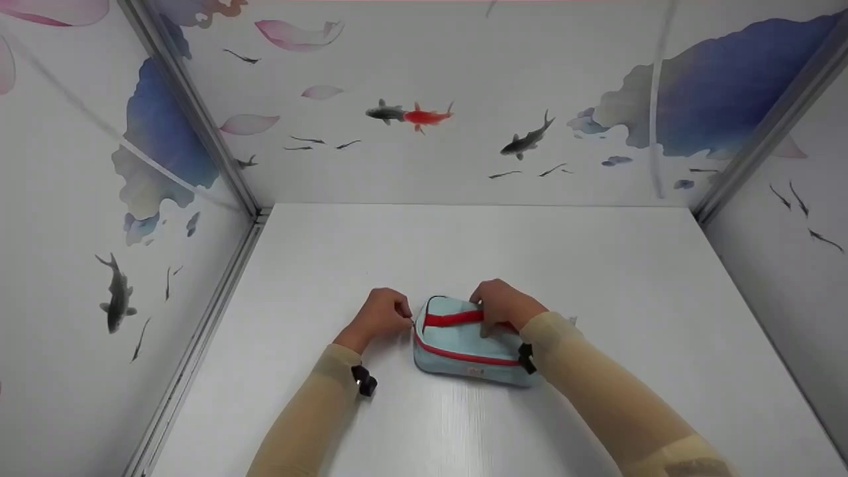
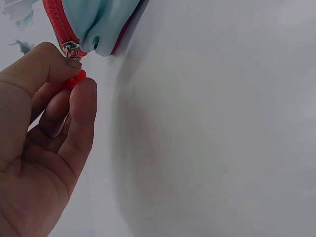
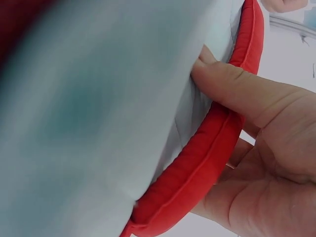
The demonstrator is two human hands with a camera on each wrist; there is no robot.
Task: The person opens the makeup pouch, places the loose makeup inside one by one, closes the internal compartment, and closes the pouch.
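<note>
A light blue zippered pouch (image 1: 454,339) with red trim lies on the white table in the head view. My left hand (image 1: 386,313) is at its left end. In the left wrist view, thumb and forefinger pinch the red zipper pull (image 2: 79,78), just below the metal slider (image 2: 70,46) on the red zipper (image 2: 58,22). My right hand (image 1: 505,303) grips the pouch from the far right side, thumb on its top. That thumb crosses the red carry handle (image 3: 210,143) in the right wrist view, its tip against the pale fabric. The pouch hides part of the right fingers.
White tabletop (image 1: 318,252) surrounds the pouch. Walls printed with fish and petals rise behind and at both sides, with metal rails (image 1: 199,344) along the left edge. A black wrist device (image 1: 364,381) sits on the left sleeve, another (image 1: 527,358) on the right.
</note>
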